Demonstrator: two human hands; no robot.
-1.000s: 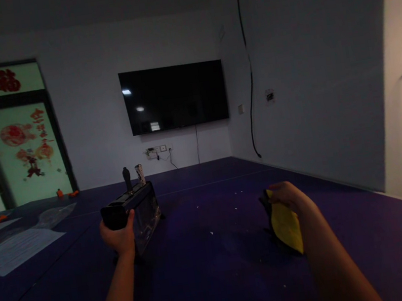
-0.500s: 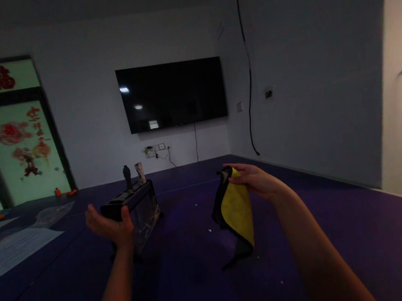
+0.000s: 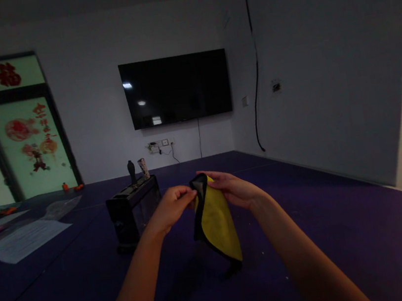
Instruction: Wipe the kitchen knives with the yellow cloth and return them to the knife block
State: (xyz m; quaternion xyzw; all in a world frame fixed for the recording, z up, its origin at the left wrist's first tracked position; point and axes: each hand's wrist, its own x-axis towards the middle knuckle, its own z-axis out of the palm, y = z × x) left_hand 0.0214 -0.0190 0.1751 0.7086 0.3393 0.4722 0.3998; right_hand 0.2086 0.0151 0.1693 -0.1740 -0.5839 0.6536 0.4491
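A yellow and grey cloth (image 3: 216, 223) with a black border hangs in front of me above the purple surface. My right hand (image 3: 238, 189) pinches its upper edge, thumb on the yellow side. At the cloth's upper left edge, my left hand (image 3: 174, 203) has thumb and fingers closed on the black border. Behind and left of my left hand stands a black box-shaped knife block (image 3: 124, 226) with see-through sides. Two handles rise from its top, a black handle (image 3: 131, 170) and a speckled handle (image 3: 143, 168).
Printed paper (image 3: 26, 239) and clear plastic wrapping (image 3: 61, 206) lie at the left on the purple surface (image 3: 310, 235). Small orange items (image 3: 78, 187) sit near the door. A television (image 3: 177, 89) hangs on the far wall, and a black cable (image 3: 257, 83) dangles at the right.
My left hand has moved right from beside the knife block and taken hold of the cloth's edge. My right hand has brought the cloth left. The view has shifted slightly.
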